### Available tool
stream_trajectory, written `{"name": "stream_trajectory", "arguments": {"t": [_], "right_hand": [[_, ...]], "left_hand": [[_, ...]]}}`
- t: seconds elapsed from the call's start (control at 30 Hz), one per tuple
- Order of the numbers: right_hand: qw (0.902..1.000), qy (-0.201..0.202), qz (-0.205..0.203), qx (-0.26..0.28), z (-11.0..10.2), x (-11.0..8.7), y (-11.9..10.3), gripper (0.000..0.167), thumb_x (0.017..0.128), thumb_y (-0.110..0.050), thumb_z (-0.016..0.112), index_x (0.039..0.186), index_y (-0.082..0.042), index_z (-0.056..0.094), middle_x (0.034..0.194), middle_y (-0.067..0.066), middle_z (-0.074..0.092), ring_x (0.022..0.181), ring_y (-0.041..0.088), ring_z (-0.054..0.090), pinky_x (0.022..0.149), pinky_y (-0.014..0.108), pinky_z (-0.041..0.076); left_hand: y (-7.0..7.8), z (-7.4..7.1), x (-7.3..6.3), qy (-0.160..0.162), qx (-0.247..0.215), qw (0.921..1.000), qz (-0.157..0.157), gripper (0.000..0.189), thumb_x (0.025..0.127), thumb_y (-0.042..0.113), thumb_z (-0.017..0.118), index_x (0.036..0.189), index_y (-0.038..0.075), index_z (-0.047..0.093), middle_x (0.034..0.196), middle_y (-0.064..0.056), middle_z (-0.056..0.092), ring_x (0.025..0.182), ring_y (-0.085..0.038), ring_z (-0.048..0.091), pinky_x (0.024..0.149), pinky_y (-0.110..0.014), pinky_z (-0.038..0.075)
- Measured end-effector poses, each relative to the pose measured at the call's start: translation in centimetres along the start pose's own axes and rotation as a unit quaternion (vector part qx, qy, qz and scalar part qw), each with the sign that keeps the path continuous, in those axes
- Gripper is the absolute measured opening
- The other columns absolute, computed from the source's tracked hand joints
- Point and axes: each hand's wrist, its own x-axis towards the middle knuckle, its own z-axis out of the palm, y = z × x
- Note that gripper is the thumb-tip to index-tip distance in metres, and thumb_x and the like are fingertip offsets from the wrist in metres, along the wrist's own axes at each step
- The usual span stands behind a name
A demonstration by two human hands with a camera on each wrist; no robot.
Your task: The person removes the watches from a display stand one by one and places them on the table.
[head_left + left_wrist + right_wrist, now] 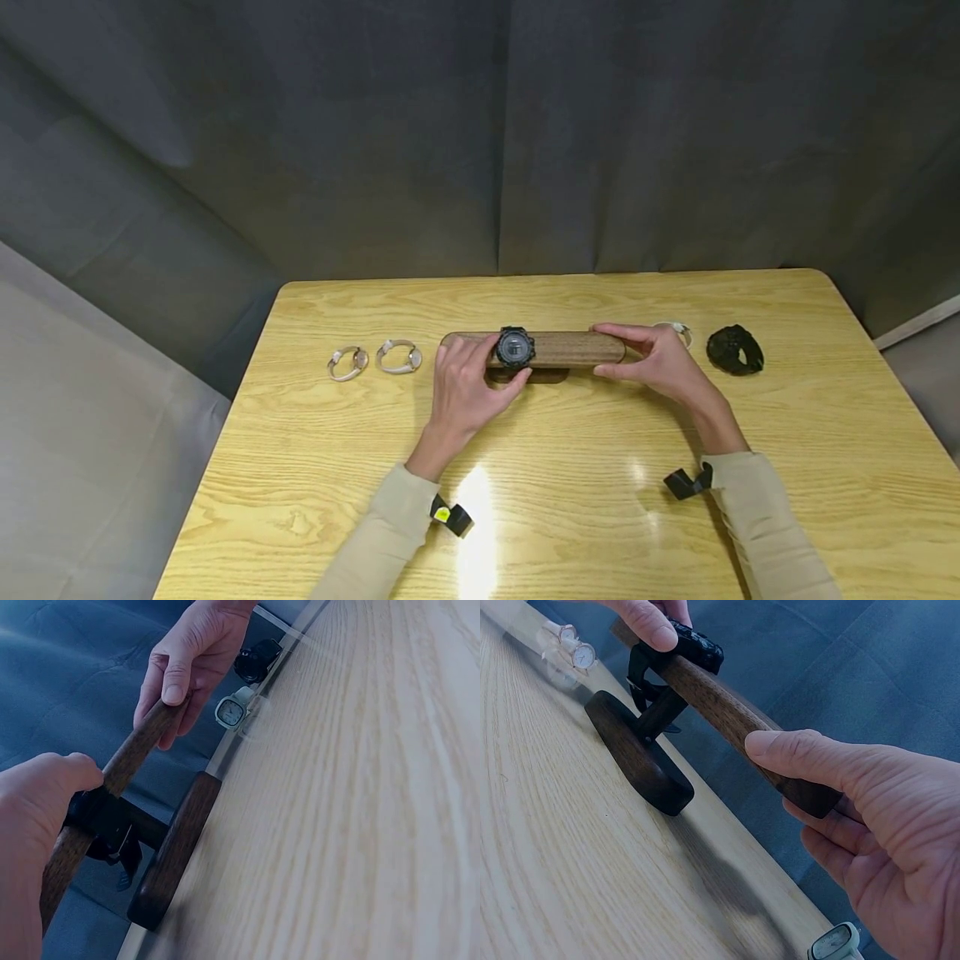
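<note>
A dark wooden T-bar watch stand [573,348] stands on the table, its long bar raised on a post above a base [641,754]. Round the bar, left of its middle, sits a black digital wristwatch [515,347]; part of its strap [129,862] hangs below. My left hand [467,383] holds this watch against the bar, index finger at its upper left and thumb at its lower right. With thumb and fingers on either side, my right hand [660,362] grips the bar's right end. The left end of the bar is partly behind my left hand.
Two light-strapped watches, one outer [347,364] and one inner [400,357], lie left of the stand. Behind my right hand is a white watch [678,331], partly hidden. A black watch [735,349] lies farther right. Dark curtains [480,167] hang behind the table [562,517].
</note>
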Motion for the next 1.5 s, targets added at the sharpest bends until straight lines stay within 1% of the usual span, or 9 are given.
{"name": "stream_trajectory", "arguments": {"t": [0.1,0.27,0.4,0.5,0.67,0.87,1.0,1.2,1.5], "right_hand": [[1.0000,-0.001,0.001,0.001,0.0,0.0,-0.1,0.055,0.083,-0.011,0.090,0.134,-0.014,0.072,0.135,0.008,0.071,0.130,0.002,0.058,0.105,0.015,0.047],[1.0000,0.000,0.008,0.002,0.0,-0.1,-0.2,0.055,0.082,-0.013,0.091,0.134,-0.016,0.072,0.135,0.007,0.071,0.132,0.003,0.057,0.104,0.013,0.047],[0.9999,0.000,0.012,0.002,-0.1,-0.1,-0.2,0.055,0.082,-0.014,0.091,0.134,-0.016,0.072,0.135,0.006,0.071,0.132,0.003,0.057,0.103,0.013,0.047],[0.9999,-0.002,0.012,0.002,-0.1,-0.1,-0.2,0.055,0.083,-0.013,0.091,0.134,-0.016,0.072,0.135,0.007,0.071,0.131,0.002,0.057,0.103,0.013,0.047],[0.9999,-0.003,0.009,0.005,-0.1,-0.1,-0.1,0.055,0.083,-0.012,0.090,0.135,-0.015,0.072,0.135,0.008,0.070,0.131,0.002,0.058,0.104,0.013,0.047],[0.9999,-0.003,0.010,0.010,-0.1,-0.1,-0.2,0.056,0.083,-0.012,0.090,0.135,-0.014,0.071,0.136,0.009,0.070,0.131,0.002,0.058,0.105,0.014,0.047],[0.9999,-0.003,0.010,0.007,-0.1,-0.1,-0.1,0.056,0.083,-0.013,0.090,0.135,-0.015,0.071,0.136,0.008,0.070,0.132,0.003,0.058,0.104,0.014,0.047],[0.9999,-0.007,0.010,0.003,-0.1,0.0,-0.2,0.056,0.083,-0.013,0.090,0.136,-0.016,0.071,0.137,0.008,0.069,0.133,0.004,0.057,0.104,0.013,0.047],[0.9999,-0.002,0.007,0.010,-0.1,-0.1,-0.1,0.056,0.083,-0.010,0.090,0.135,-0.014,0.072,0.136,0.010,0.070,0.131,0.002,0.058,0.106,0.013,0.045]], "left_hand": [[0.0,0.0,0.0,-0.001,-0.005,1.0000,-0.005,0.060,0.079,0.052,0.087,0.116,0.006,0.076,0.100,-0.006,0.079,0.087,-0.021,0.064,0.084,-0.038,0.047],[-0.2,-0.2,0.0,-0.004,-0.007,1.0000,-0.006,0.059,0.079,0.050,0.087,0.116,0.006,0.076,0.097,-0.006,0.078,0.087,-0.021,0.063,0.081,-0.037,0.046],[-0.5,-0.4,-0.1,-0.007,-0.007,0.9999,-0.005,0.059,0.080,0.049,0.087,0.118,0.005,0.075,0.100,-0.007,0.079,0.090,-0.021,0.065,0.077,-0.035,0.044],[-0.7,-0.6,-0.2,-0.003,-0.006,1.0000,-0.005,0.060,0.079,0.049,0.087,0.118,0.005,0.075,0.102,-0.008,0.079,0.094,-0.022,0.066,0.076,-0.034,0.043],[-0.9,-0.7,-0.3,0.003,-0.007,1.0000,-0.006,0.060,0.079,0.048,0.087,0.118,0.004,0.075,0.103,-0.008,0.079,0.095,-0.022,0.067,0.073,-0.035,0.042],[-1.1,-0.9,-0.2,-0.001,-0.006,0.9999,-0.010,0.060,0.079,0.050,0.086,0.118,0.006,0.076,0.105,-0.007,0.079,0.097,-0.022,0.068,0.072,-0.034,0.041],[-1.2,-1.1,-0.3,-0.003,-0.008,0.9999,-0.013,0.060,0.079,0.050,0.086,0.118,0.006,0.076,0.104,-0.007,0.079,0.096,-0.021,0.067,0.072,-0.034,0.041],[-1.5,-1.3,-0.5,0.004,-0.009,0.9998,-0.017,0.060,0.079,0.049,0.087,0.117,0.004,0.076,0.101,-0.008,0.078,0.090,-0.021,0.066,0.071,-0.034,0.039],[-1.9,-1.4,-0.4,0.001,-0.008,0.9998,-0.020,0.060,0.079,0.049,0.086,0.118,0.005,0.076,0.105,-0.009,0.078,0.089,-0.021,0.065,0.072,-0.035,0.040]]}}
